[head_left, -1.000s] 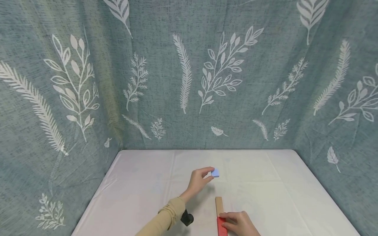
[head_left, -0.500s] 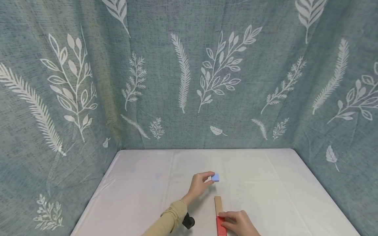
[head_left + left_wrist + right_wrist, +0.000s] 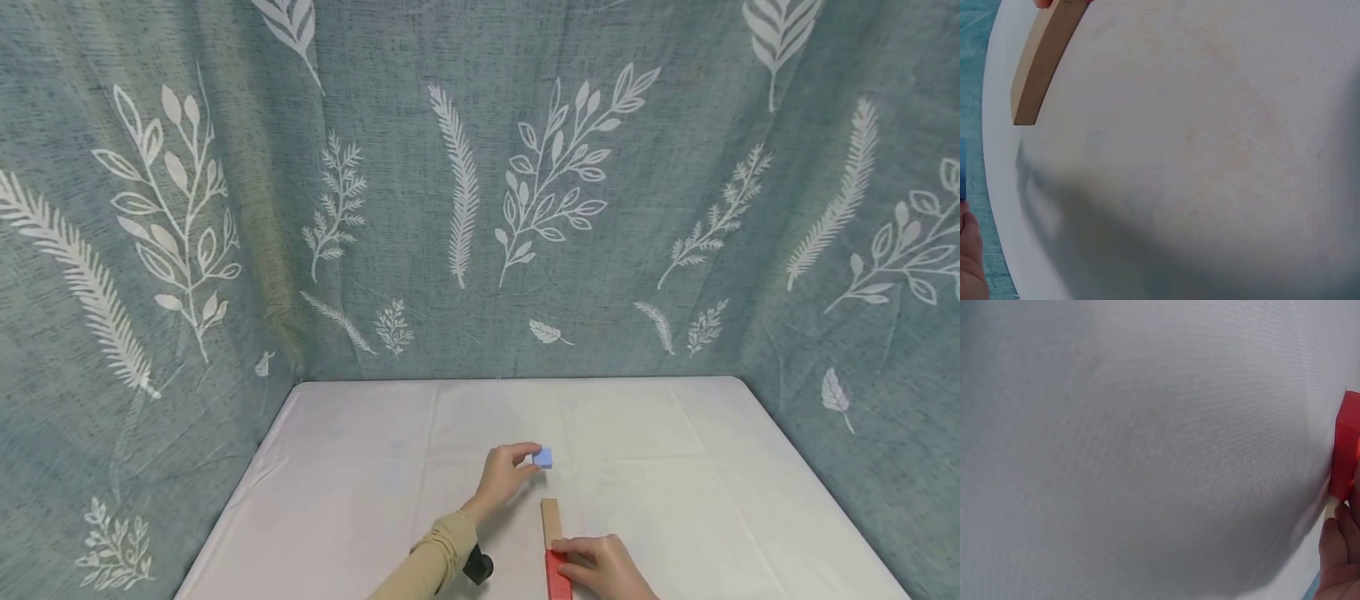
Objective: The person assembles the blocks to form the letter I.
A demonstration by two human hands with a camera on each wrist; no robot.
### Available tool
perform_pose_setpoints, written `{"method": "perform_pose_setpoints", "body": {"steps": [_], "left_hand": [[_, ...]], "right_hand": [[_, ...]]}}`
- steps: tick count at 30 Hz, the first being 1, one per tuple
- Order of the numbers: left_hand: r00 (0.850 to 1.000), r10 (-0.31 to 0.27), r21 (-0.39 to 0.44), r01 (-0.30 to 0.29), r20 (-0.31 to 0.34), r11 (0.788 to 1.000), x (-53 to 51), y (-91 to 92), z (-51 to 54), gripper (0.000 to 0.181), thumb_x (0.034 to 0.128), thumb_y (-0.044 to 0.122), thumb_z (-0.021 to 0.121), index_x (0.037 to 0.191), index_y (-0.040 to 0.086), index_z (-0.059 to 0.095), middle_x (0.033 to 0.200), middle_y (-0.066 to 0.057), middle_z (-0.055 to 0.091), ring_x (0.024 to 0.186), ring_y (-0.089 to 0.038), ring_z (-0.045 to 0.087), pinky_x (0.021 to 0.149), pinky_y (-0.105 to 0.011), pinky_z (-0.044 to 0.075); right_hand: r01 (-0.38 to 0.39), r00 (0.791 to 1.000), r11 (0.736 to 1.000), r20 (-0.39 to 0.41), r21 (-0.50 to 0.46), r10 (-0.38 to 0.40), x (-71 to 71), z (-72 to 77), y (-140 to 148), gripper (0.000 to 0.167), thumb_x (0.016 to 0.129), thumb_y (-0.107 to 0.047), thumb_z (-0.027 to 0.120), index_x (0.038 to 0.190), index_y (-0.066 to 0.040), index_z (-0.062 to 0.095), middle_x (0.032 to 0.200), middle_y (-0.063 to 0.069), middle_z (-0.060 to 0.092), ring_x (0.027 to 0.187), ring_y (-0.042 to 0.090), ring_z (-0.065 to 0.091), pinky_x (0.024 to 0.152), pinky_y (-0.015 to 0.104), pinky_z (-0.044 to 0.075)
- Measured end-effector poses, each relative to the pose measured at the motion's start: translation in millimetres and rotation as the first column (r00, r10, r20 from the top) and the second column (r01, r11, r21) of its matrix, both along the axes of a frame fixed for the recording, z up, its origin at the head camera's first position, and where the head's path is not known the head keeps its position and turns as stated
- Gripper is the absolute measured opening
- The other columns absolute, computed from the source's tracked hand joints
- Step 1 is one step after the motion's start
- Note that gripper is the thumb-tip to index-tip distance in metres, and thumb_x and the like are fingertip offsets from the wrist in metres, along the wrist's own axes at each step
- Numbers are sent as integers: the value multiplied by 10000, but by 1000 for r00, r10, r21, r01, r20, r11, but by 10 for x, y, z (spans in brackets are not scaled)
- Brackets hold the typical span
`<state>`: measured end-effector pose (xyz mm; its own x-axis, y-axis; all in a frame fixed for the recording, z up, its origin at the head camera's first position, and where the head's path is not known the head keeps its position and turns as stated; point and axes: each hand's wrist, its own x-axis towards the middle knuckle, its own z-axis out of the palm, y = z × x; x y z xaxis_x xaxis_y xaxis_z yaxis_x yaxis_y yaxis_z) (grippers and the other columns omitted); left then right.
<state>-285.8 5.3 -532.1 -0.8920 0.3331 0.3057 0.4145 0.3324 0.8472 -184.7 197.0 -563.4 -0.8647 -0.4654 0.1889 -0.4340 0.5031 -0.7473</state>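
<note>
Between thumb and index finger, my left hand [image 3: 501, 479] pinches a small light-blue block [image 3: 543, 458] above the table, as its shadow below suggests. Just nearer to me lies a plain wooden block [image 3: 551, 522], its far end pointing toward the back. A red block [image 3: 553, 577] continues in line behind its near end, the two appearing to meet. My right hand [image 3: 611, 568] holds the red block close to that joint. In the left wrist view the blue block [image 3: 962, 169] shows only at the edge. The right wrist view catches part of the red block [image 3: 1345, 444].
A white cloth [image 3: 360, 467] covers the table. Blue-green curtains [image 3: 420, 208] with white leaf prints hang along its back and sides. A black wrist camera [image 3: 478, 567] sits under the left sleeve [image 3: 431, 554].
My left hand has brought the blue block a little nearer to me, toward the wooden block's far end. The right hand stays at the red block. The view has shifted slightly.
</note>
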Motion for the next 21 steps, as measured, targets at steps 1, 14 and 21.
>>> {"method": "perform_pose_setpoints", "body": {"steps": [1,14,21], "left_hand": [[1000,0,-1,0,8,1000,2,3,-8,265,824,-73,639,1088,-77,663,1145,-216,665,1118,-357,616,982,-428,516],[1000,-3,-49,4,29,999,20,36,-152,254,802,-60,662,1056,-53,685,1104,-196,687,1092,-350,633,961,-439,530],[999,1,-87,3,35,996,60,49,-177,256,795,-39,671,1050,-42,689,1099,-185,692,1084,-349,637,945,-444,539]], "right_hand": [[0,1000,1000,-5,-1,0,-4,-1,1,297,849,-250,696,1046,-29,725,1026,100,731,965,54,669,774,186,586],[-12,999,1000,-52,8,12,-29,-24,21,279,849,-227,698,1040,-25,725,1019,110,730,970,39,654,761,161,577],[-30,1000,999,2,-20,30,-27,-34,19,293,857,-228,690,1050,-9,715,1020,129,727,961,40,655,754,159,578]]}}
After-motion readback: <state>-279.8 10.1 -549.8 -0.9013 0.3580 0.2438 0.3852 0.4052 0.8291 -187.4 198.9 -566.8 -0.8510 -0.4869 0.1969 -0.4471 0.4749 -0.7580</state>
